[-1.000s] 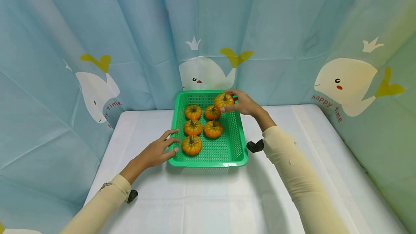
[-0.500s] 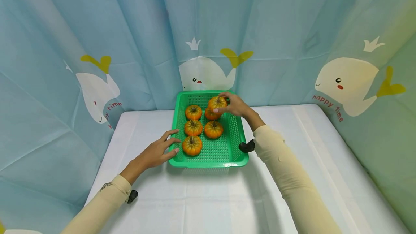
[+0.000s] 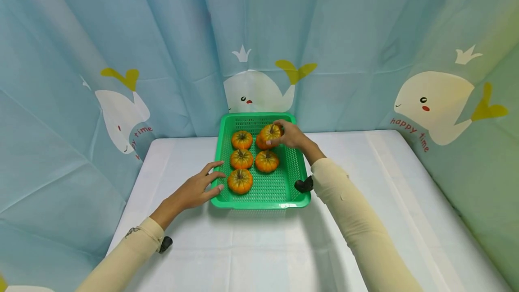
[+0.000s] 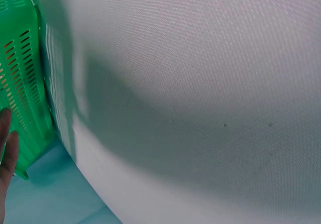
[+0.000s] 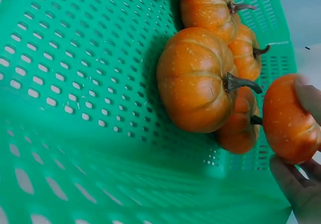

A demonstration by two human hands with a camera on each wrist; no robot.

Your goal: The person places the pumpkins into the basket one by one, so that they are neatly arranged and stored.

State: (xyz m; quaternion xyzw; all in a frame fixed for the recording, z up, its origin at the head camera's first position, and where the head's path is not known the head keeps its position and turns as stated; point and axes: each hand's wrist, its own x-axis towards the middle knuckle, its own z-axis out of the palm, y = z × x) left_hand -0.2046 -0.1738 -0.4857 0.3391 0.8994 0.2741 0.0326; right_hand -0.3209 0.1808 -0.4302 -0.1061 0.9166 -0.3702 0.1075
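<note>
My right hand (image 3: 293, 136) grips a small orange pumpkin (image 3: 271, 133) between thumb and fingers, above the back of the green basket (image 3: 259, 205). Under it, partly hidden, lies another pumpkin (image 3: 261, 143). In the right wrist view the held pumpkin (image 5: 288, 118) is raised near the basket's wall, close to a pumpkin's stem (image 5: 257, 119). The other pumpkins in the basket are a left column with a front one (image 3: 240, 181), a middle one (image 3: 241, 159) and a back one (image 3: 242, 139), and one (image 3: 266, 161) right of the column. My left hand (image 3: 194, 191) rests its loosely spread fingers at the basket's left rim.
The basket stands on a white cloth-covered table (image 3: 259, 247), near its back edge. A blue curtain (image 3: 344, 35) with whale prints hangs right behind it and along both sides. Dark wrist devices (image 3: 304, 184) show under the sleeves.
My right hand has moved left and slightly down with the pumpkin, from the basket's right back side to over the back-right pumpkin. The left hand has stayed at the rim.
</note>
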